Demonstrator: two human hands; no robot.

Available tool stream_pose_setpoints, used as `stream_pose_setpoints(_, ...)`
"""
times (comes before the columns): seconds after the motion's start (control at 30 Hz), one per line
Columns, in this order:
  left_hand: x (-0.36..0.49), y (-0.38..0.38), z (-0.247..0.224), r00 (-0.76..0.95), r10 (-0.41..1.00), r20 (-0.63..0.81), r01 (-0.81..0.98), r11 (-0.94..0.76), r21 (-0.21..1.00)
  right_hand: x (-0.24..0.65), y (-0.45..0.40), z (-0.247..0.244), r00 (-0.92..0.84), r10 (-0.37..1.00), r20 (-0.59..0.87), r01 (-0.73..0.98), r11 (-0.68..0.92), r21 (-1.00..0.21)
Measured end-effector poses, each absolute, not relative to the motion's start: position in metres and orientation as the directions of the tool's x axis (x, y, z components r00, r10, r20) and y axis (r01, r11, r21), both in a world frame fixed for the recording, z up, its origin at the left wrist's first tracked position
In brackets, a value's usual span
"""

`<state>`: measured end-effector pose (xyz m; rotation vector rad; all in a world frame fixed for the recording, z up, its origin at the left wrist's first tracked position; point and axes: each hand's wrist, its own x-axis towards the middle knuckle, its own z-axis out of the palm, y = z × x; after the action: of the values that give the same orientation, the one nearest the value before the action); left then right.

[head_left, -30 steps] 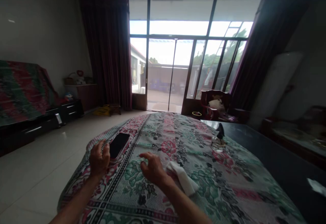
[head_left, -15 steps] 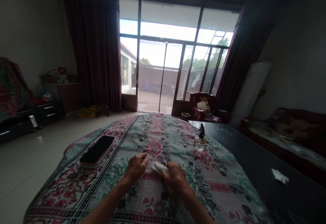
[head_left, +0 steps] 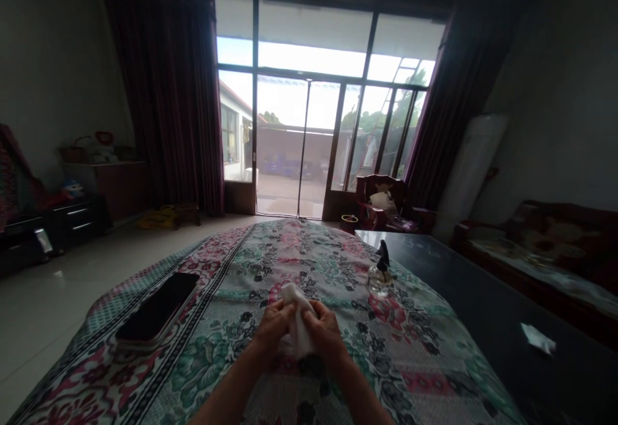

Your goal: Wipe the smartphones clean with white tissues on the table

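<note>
Two hands, left [head_left: 273, 330] and right [head_left: 324, 333], grips both clamped on one white cloth [head_left: 298, 325], one phone [head_left: 158, 311] nearby.

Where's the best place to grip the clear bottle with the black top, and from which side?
Probably around the body of the clear bottle, below its narrower black top: it stands upright. I'd bring the right hand in from the near side, which looks unobstructed.

The head camera looks forward and down over both hands [head_left: 298, 327].
</note>
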<state>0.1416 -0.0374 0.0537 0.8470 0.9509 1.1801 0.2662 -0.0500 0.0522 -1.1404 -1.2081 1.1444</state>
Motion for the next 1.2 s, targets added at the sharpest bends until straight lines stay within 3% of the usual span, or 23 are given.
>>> stream_pose_setpoints(0.37,0.134,-0.031,0.044,0.225,0.963,-0.149,-0.396,0.230,0.889,0.281,-0.036,0.040,-0.036,0.999,-0.002,-0.313,-0.013,-0.950)
stream_pose_setpoints(0.53,0.130,-0.032,0.045,0.309,0.941,-0.136,-0.396,0.257,0.881,0.281,-0.036,0.042,-0.073,0.997,0.039,-0.288,0.016,-0.958)
stream_pose_setpoints(0.8,0.129,-0.031,0.041,0.367,0.922,-0.127,-0.444,0.294,0.847,0.280,-0.030,0.039,0.069,0.997,0.046,-0.284,0.064,-0.957)
stream_pose_setpoints(1.0,0.126,-0.032,0.045,0.352,0.927,-0.129,-0.483,0.298,0.823,0.283,-0.030,0.039,-0.035,0.999,-0.014,-0.407,-0.027,-0.913)
stream_pose_setpoints(1.2,0.128,-0.035,0.050,0.363,0.922,-0.136,-0.520,0.322,0.792,0.284,-0.035,0.043,-0.143,0.989,0.032,-0.353,-0.021,-0.935)
